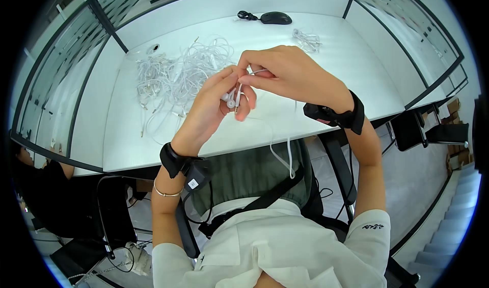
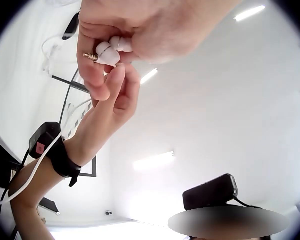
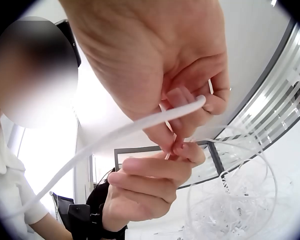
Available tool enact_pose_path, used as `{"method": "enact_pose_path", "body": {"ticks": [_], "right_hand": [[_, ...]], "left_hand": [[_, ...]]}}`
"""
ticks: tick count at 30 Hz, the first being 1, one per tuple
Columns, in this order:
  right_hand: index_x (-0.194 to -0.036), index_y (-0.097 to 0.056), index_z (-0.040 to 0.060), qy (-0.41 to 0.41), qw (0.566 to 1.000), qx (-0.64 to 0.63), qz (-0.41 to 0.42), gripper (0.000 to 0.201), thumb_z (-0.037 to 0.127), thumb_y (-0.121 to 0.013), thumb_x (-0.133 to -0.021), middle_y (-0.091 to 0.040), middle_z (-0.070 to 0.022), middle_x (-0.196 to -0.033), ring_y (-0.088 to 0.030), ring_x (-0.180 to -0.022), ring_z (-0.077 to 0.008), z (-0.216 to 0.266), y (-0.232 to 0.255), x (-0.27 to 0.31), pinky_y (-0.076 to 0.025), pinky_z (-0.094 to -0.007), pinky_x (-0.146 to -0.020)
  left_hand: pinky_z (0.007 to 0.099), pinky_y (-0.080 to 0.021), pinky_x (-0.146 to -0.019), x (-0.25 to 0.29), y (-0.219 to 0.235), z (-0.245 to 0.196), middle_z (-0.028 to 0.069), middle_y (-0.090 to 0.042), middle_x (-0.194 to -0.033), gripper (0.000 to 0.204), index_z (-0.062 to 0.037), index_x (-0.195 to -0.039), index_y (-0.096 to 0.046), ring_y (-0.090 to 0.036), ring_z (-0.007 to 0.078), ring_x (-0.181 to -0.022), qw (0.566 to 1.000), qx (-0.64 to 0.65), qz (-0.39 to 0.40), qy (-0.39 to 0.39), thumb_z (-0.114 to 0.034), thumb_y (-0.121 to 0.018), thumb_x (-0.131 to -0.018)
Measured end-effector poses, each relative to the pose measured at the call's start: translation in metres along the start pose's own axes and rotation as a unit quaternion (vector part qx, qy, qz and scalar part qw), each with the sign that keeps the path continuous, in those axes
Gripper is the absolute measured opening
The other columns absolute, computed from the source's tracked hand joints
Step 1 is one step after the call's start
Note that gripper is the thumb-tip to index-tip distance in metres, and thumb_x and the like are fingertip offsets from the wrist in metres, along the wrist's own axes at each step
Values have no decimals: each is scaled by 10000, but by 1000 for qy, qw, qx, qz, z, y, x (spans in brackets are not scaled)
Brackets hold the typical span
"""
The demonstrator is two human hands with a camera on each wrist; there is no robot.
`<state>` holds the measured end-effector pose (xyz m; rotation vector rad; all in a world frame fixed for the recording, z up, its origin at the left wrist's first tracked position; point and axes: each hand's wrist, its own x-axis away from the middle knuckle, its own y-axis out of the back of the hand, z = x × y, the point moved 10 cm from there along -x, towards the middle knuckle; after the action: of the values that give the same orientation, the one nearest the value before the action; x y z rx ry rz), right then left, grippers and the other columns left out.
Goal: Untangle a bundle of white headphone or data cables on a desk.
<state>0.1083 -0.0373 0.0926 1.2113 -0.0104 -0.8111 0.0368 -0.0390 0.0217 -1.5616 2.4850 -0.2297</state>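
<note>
White earphones (image 1: 231,103) with their plug lie in the curled fingers of my left hand (image 1: 211,97). In the left wrist view two white earbuds (image 2: 109,54) and a gold-tipped plug (image 2: 91,57) show between the left fingers. My right hand (image 1: 293,76) pinches the white cable close to the left fingertips, and the two hands meet there. From the right hand (image 3: 155,65) a white cable (image 3: 125,131) runs across the right wrist view; in the head view a loop of it (image 1: 289,158) hangs below the table edge.
A large tangle of white earphone cables (image 1: 178,74) covers the left part of the white table (image 1: 356,79). A small cable bundle (image 1: 307,41) and a black mouse (image 1: 275,18) lie toward the back. Partitions (image 1: 239,2) surround the table; another person (image 1: 51,196) sits at the left.
</note>
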Motion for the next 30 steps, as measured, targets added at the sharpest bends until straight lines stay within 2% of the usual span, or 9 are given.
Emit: {"method": "enact_pose_path", "body": {"ticks": [1,3,10,11,16,19,22,23,30], "right_hand": [[-940,-594,109,18,1000,-2,-20,133,215,-620,-863,-405,-5,-534,-436,-481,-149,-2,-2,2,-326,-294,-470],[-992,-589,123,13,999,2,-35,175,225,-631,-857,-453,2,-612,-451,-496,-149,-6,-5,3,-347,-285,-480],[-1154,-574,143,77,996,-9,-53,354,302,-649,-847,-518,-30,-1036,-555,-735,-176,-7,-16,9,-462,-283,-617],[-1104,-607,113,39,999,-12,18,323,329,-631,-864,-515,-42,-1071,-552,-846,-179,-10,-26,9,-472,-295,-678],[-917,-655,72,95,983,-135,79,216,278,-592,-903,-536,-40,-1054,-512,-958,-190,6,-50,2,-433,-307,-812],[-866,-636,61,143,945,-282,85,213,244,-548,-932,-600,-66,-983,-540,-887,-171,18,-43,-1,-428,-309,-820],[-788,-586,33,14,849,-503,162,319,276,-481,-966,-619,-74,-827,-573,-749,-150,15,-39,0,-437,-290,-776],[-718,-525,40,8,868,-484,112,395,314,-426,-985,-573,-51,-693,-540,-608,-134,9,-29,-1,-429,-268,-732],[-740,-505,62,15,979,-198,50,324,312,-507,-947,-473,-9,-724,-501,-694,-142,-18,-2,3,-409,-279,-727]], "left_hand": [[217,-353,-481,-1,2,2,35,-551,-680,256,-60,-893,-519,-452,89,-509,1000,-7,-1,-2,-253,-373,-979],[209,-220,-449,-2,3,8,-32,-405,-615,233,-67,-905,-528,-270,45,-491,1000,13,10,4,-239,-387,-973],[202,-219,-471,13,20,10,-59,-334,-633,261,-31,-912,-553,-270,37,-533,988,-138,9,64,-261,-449,-977],[204,-229,-474,16,23,7,-57,-343,-635,280,-29,-886,-555,-275,40,-533,982,-178,12,67,-276,-458,-976],[193,-263,-509,33,21,-26,-54,-424,-658,297,-28,-847,-588,-308,41,-577,937,-341,38,55,-278,-482,-966],[177,-241,-500,38,35,-55,-49,-461,-687,271,-48,-810,-563,-324,31,-565,968,-250,0,31,-252,-474,-964],[191,-193,-475,44,69,-96,-55,-311,-631,271,-73,-769,-452,-263,26,-529,974,-195,-78,-89,-233,-418,-985],[192,-184,-472,46,69,-109,-53,-279,-636,293,-92,-738,-399,-234,32,-528,971,-193,-77,-115,-240,-409,-991],[188,-183,-473,66,73,-126,-45,-270,-680,246,-95,-764,-374,-223,37,-542,967,-183,-81,-156,-189,-398,-990]]}}
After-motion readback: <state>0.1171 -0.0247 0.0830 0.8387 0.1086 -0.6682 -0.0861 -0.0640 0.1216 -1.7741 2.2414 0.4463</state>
